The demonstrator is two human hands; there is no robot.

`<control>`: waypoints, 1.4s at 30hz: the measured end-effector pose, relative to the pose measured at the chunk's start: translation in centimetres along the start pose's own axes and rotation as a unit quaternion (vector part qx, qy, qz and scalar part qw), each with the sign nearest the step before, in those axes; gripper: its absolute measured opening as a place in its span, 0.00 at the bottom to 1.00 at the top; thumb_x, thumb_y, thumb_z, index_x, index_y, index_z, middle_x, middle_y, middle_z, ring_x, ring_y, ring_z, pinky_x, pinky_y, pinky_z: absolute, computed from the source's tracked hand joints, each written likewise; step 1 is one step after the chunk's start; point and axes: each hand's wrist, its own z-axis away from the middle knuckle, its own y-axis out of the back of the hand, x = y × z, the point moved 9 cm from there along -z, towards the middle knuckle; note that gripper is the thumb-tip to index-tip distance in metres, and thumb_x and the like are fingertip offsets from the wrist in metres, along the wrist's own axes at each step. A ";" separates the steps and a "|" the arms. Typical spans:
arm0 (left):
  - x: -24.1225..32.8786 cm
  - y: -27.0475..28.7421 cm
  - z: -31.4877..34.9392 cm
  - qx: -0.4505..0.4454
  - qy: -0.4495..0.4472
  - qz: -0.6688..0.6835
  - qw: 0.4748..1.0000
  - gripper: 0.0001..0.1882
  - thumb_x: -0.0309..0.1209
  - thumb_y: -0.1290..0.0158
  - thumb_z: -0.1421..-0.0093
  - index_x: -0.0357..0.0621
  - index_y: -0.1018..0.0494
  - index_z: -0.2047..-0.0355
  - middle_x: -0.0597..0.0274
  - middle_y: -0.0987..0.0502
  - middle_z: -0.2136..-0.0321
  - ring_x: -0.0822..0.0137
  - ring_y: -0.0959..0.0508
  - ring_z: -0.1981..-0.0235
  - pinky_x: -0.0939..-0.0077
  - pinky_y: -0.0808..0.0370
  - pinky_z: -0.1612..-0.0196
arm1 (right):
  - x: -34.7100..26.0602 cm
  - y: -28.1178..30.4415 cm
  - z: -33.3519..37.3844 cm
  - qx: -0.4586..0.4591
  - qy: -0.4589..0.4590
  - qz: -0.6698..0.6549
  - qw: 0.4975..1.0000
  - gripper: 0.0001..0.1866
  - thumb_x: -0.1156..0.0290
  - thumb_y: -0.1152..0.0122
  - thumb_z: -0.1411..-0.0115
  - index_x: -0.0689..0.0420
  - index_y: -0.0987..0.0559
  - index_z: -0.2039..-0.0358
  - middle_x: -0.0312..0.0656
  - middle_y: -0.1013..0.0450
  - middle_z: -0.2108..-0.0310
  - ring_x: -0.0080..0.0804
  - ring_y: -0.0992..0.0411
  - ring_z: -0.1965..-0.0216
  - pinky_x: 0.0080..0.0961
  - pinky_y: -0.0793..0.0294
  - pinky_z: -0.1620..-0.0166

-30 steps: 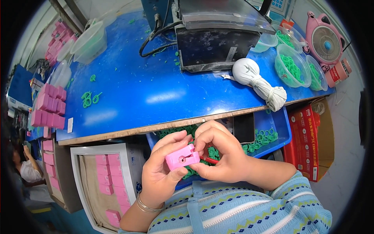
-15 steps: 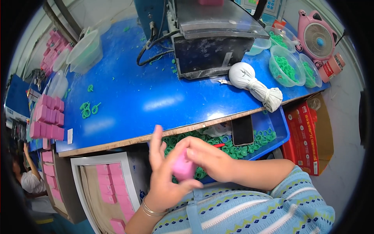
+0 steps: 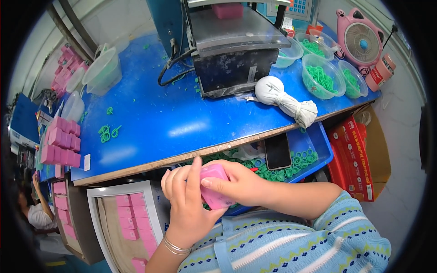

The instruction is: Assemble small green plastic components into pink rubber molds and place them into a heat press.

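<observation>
A pink block (image 3: pixel 216 187) with rounded edges is held in front of my body, above a blue tray (image 3: pixel 326 148) of green rings (image 3: pixel 298 164). My left hand (image 3: pixel 189 193) is wrapped round its left side and underside, with some fingertips up along the far side. My right hand (image 3: pixel 239 182) grips the block from the right, its thumb lying across the block's near face. Small dark marks show on the block's lower part. Its underside and some fingers of both hands are hidden.
A phone (image 3: pixel 277 151) lies in the tray. On the blue table (image 3: pixel 150 113) stand a black machine (image 3: pixel 234 68), a tied white cloth bundle (image 3: pixel 284 101), bowls of green pieces (image 3: pixel 323 82) and a pink fan (image 3: pixel 362 41). Stacked pink blocks (image 3: pixel 61 141) and a box (image 3: pixel 152 214) are at left.
My left hand, spread beside the block before, has closed round it. The block has turned and shows more of its face. The whole view has shifted slightly.
</observation>
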 end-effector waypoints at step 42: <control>-6.3 2.8 -6.7 0.022 0.099 0.249 0.963 0.55 0.24 0.36 0.63 0.36 0.61 0.39 0.54 0.35 0.58 0.63 0.31 0.54 0.70 0.35 0.49 | -0.6 0.5 4.1 -0.245 -0.232 -0.089 0.937 0.36 0.72 0.55 0.40 0.60 0.63 0.37 0.59 0.30 0.58 0.34 0.25 0.80 0.20 0.25 0.78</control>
